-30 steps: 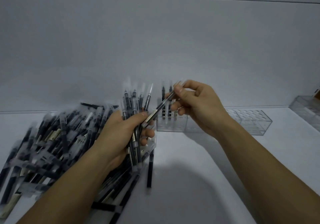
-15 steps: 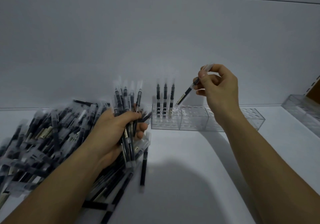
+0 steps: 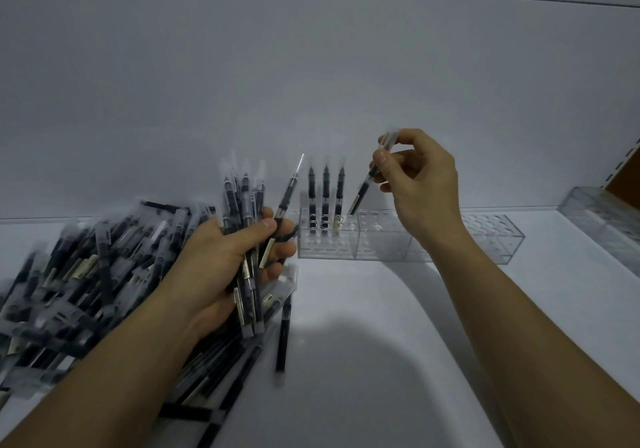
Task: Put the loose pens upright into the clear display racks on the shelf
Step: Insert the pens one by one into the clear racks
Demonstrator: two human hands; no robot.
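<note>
Hands work apart: the right hand (image 3: 420,184) pinches one tilted pen (image 3: 362,195), its lower end at the top of the clear rack (image 3: 327,251) beside three standing pens (image 3: 325,191), while the left hand (image 3: 221,264) grips a bundle (image 3: 244,201); that slant may jam or miss the hole.

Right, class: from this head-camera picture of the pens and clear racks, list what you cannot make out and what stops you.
Head view, pile of loose pens: motion blur and the left edge prevent a count.
Head view, bundle in the left hand: fingers hide the count.
Head view, row of clear racks: the right hand, pinching a pen, and its forearm cover a stretch.
Head view, far rack: cut by the right edge.
</note>
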